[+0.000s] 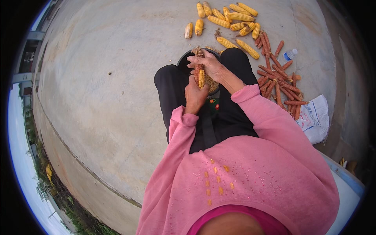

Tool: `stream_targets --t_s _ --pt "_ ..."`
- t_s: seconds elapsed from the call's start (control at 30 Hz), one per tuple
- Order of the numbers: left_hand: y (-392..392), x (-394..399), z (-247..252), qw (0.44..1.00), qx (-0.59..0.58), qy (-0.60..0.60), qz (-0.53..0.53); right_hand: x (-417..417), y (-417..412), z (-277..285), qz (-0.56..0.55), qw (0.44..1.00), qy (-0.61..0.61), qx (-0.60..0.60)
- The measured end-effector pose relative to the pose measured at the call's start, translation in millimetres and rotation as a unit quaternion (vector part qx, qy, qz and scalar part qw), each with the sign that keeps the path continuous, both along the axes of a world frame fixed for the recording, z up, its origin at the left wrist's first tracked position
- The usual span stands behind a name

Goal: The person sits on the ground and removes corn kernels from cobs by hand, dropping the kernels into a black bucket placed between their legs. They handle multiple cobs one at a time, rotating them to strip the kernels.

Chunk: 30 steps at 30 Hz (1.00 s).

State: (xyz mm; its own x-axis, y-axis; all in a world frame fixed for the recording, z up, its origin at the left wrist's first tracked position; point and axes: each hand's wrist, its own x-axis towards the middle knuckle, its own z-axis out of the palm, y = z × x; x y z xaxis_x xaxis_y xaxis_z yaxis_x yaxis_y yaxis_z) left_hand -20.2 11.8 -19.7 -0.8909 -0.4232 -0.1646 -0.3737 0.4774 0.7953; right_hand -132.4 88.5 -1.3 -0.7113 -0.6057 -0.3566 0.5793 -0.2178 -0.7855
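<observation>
A partly shelled ear of corn (198, 72) is held upright between both hands, bare red cob on its left side and yellow kernels left on its right. My left hand (195, 94) grips its lower end. My right hand (210, 65) wraps around the upper part, near the husk stub at the top. Behind and below the hands, between the knees, stands a dark round tub (182, 58) with loose kernels (212, 85) in it, partly hidden by the hands and legs.
Whole yellow corn ears (241, 16) lie on the concrete floor (117, 117) beyond the tub. To the right are a pile of bare red cobs (277, 79), a plastic bottle (290, 55) and a white woven sack (315, 117) bearing writing.
</observation>
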Motion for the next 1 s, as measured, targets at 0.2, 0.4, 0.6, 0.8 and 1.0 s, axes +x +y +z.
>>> stream_targets --t_s 0.2,0.4,0.6,0.8,1.0 --pt "4.6 3.0 2.6 0.996 -0.069 -0.057 -0.007 20.4 -42.6 -15.6 -0.185 0.947 0.151 0.216" --pt "3.6 0.7 -0.1 0.951 0.304 0.055 -0.026 0.2 -22.3 -16.2 -0.119 0.952 0.213 0.186" --pt "-1.6 -3.9 3.3 0.979 0.195 0.066 0.008 -17.1 -17.1 -8.1 0.006 0.986 0.146 0.076" --pt "-2.8 -2.9 2.6 0.993 0.105 0.039 0.02 -26.7 -6.8 -7.1 0.077 0.997 -0.003 -0.028" --pt "-3.2 0.5 -2.9 0.987 0.161 0.003 -0.007 -36.2 8.4 -10.3 0.125 0.991 0.018 -0.043"
